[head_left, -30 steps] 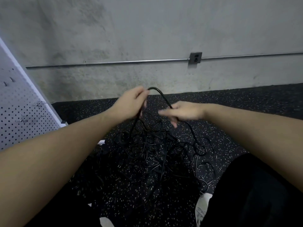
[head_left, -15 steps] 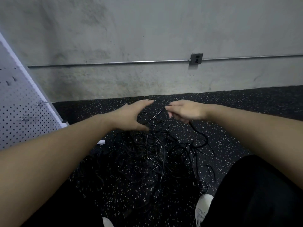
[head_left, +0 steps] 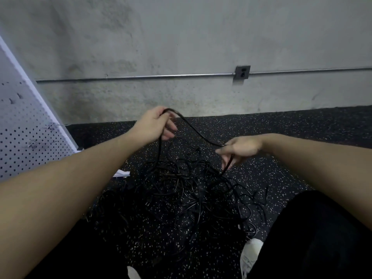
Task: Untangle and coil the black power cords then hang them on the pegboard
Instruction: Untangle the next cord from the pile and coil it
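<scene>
A tangled heap of black power cords (head_left: 185, 190) lies on the dark speckled floor in front of me. One black cord (head_left: 198, 132) rises out of the heap and arcs between my hands. My left hand (head_left: 156, 124) is raised above the heap and grips the top of that arc. My right hand (head_left: 240, 151) is lower and to the right, with its fingers curled round the same cord where it drops back into the tangle. The white pegboard (head_left: 24, 137) with a few metal hooks leans at the far left.
A grey concrete wall (head_left: 181, 47) stands behind, with a metal conduit and an outlet box (head_left: 242, 72). My dark trouser leg (head_left: 314, 238) and white shoe (head_left: 250, 252) are at the lower right. The pegboard's white foot (head_left: 121, 174) sits beside the heap.
My left hand rose from near the heap and took hold of the cord, lifting it into a loop. My right hand slid right and lower along the same cord.
</scene>
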`<action>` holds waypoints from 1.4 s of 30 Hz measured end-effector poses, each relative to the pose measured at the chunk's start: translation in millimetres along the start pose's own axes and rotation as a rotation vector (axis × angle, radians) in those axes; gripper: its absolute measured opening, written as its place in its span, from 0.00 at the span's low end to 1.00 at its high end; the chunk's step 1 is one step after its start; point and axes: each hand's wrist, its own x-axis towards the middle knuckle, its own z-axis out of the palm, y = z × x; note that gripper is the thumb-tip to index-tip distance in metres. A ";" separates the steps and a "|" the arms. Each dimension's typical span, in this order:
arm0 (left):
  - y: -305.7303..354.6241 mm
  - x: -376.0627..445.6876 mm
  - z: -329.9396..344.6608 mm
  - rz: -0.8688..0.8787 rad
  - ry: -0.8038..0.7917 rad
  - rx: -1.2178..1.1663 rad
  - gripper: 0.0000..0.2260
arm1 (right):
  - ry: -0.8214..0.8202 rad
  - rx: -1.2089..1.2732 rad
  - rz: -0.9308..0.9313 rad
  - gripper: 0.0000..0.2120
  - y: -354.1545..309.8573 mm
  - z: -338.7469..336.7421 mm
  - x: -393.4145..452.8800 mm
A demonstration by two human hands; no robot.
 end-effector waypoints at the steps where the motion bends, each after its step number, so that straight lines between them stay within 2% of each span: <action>1: -7.5 -1.8 -3.4 -0.002 -0.046 0.130 0.10 | 0.044 -0.013 -0.001 0.22 0.2 -1.9 -0.7; 3: -18.5 -7.5 -8.8 0.052 -0.131 0.366 0.14 | 0.125 -0.015 -0.028 0.22 -2.3 -5.2 0.0; 6: -14.9 -14.8 -11.3 0.121 -0.242 0.497 0.28 | 0.175 0.140 -0.103 0.21 -15.8 -6.1 1.7; 9: 0.9 -20.2 10.9 0.164 -0.407 0.593 0.33 | 0.269 0.225 -0.225 0.23 -37.0 -4.7 2.7; 10: 8.7 -23.6 22.0 0.170 -0.421 0.581 0.31 | 0.295 0.265 -0.266 0.23 -43.6 -3.8 4.6; 11: 14.9 -24.5 31.6 0.179 -0.400 0.536 0.27 | 0.309 0.295 -0.302 0.23 -50.5 -2.3 5.9; 13: 19.5 -19.1 43.1 0.220 -0.318 0.397 0.09 | 0.284 0.312 -0.352 0.23 -59.1 -0.2 6.5; 14: 21.6 -18.1 43.9 0.239 -0.289 0.353 0.05 | 0.261 0.324 -0.364 0.22 -59.6 0.0 6.2; 16: 21.1 -17.7 43.1 0.223 -0.286 0.281 0.09 | 0.217 0.319 -0.373 0.19 -55.9 -2.1 2.2; 18: 20.5 -19.8 42.0 0.202 -0.261 0.142 0.11 | 0.143 0.182 -0.364 0.20 -48.0 -4.5 0.5; 22: 23.9 -14.3 32.4 0.213 -0.033 -0.126 0.10 | -0.013 -0.134 -0.178 0.18 -23.9 -4.2 8.7; 24: 21.8 -8.8 24.9 0.190 0.047 -0.200 0.11 | -0.026 -0.175 -0.081 0.17 -13.9 -2.3 9.8; 28: 6.7 -3.7 16.8 0.067 0.140 -0.076 0.08 | -0.004 -0.095 0.044 0.18 1.3 -1.5 5.6; 32: 2.1 -10.6 13.8 0.117 0.164 0.313 0.03 | 0.103 0.152 0.019 0.12 -1.7 -9.6 1.0; 34: 4.3 -15.5 19.5 0.114 -0.022 0.398 0.05 | 0.157 0.268 -0.006 0.11 -14.5 -13.6 0.2; 36: 4.8 -23.0 33.1 0.063 -0.320 0.466 0.09 | 0.157 0.429 -0.044 0.18 -28.2 -15.1 1.8; 38: 5.3 -31.9 52.1 0.020 -0.538 0.469 0.18 | 0.139 0.592 -0.099 0.21 -43.1 -14.0 2.4; 40: 9.1 -37.0 70.5 0.016 -0.632 0.437 0.23 | 0.128 0.745 -0.161 0.20 -56.4 -12.5 3.1; 42: 12.1 -36.8 86.4 0.065 -0.651 0.427 0.17 | 0.148 0.888 -0.213 0.19 -65.9 -11.8 5.1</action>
